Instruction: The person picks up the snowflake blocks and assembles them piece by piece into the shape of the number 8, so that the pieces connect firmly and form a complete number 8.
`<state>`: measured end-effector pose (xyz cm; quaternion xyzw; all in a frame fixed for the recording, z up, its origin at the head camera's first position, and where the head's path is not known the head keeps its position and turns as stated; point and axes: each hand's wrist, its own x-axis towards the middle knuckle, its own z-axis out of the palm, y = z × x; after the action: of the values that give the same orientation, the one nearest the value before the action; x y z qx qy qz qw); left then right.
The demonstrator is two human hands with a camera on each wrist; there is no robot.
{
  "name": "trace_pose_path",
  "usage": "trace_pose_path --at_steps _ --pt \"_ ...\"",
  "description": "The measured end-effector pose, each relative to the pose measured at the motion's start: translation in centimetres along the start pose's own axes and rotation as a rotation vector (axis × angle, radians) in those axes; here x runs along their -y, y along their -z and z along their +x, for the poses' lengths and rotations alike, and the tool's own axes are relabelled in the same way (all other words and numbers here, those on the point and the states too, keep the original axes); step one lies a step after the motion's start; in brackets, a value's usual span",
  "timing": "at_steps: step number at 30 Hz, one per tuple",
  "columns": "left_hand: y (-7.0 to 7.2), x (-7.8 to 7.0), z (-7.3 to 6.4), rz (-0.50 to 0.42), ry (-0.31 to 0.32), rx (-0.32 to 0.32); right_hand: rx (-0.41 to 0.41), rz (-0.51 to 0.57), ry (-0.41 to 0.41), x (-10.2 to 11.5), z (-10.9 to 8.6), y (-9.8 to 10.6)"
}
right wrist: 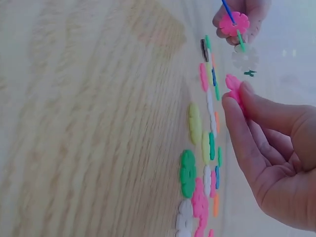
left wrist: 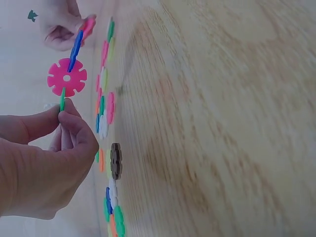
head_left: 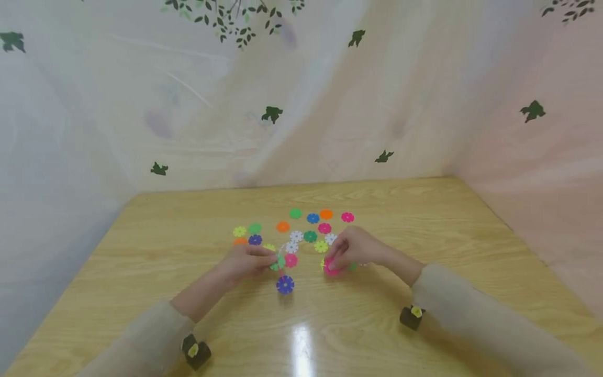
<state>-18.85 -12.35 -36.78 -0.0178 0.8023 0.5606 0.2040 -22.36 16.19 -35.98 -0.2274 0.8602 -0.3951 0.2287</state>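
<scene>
Pinching a green disc (left wrist: 62, 102) with the left hand (head_left: 243, 263), thumb and fingers close on it. Holding, all in one short chain, a pink disc (left wrist: 58, 78) stuck to the green one, a blue disc (left wrist: 75, 51) stuck to the pink one, and a pale white disc (right wrist: 245, 59) next to the green. Keeping this chain up above the table (head_left: 367, 335), blue end nearest the sleeves (head_left: 146, 340). Pinching a loose pink disc (right wrist: 234, 90) with the right hand (head_left: 355, 247), between thumb and finger. Holding it to the right of the chain, with a gap between the two in the head view. Lying past and under both hands, lots of flat discs (head_left: 295, 213) in green, orange, blue, pink, yellow and white. Hard to count, with some hidden by the hands. Hanging behind the table, a pale cloth (head_left: 301, 78) with dark green leaves (head_left: 272, 114) on it. Shining on the wood, a white streak of light (head_left: 302, 351).
</scene>
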Motion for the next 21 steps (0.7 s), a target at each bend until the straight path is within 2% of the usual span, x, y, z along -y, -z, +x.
trace_pose_path --at_steps 4,8,13,21 --pt "-0.4 0.1 0.0 0.010 0.010 -0.013 -0.030 0.152 -0.113 0.2 0.8 -0.4" --pt "-0.7 0.0 -0.1 0.026 0.012 -0.012 -0.083 0.202 -0.167 0.5 1.5 -0.8" --pt "-0.7 -0.3 -0.1 0.047 -0.018 0.010 -0.121 0.270 -0.146 1.2 2.6 -1.0" --pt "-0.7 -0.3 0.1 0.053 -0.008 0.020 -0.191 0.311 -0.118 1.8 4.0 -2.0"
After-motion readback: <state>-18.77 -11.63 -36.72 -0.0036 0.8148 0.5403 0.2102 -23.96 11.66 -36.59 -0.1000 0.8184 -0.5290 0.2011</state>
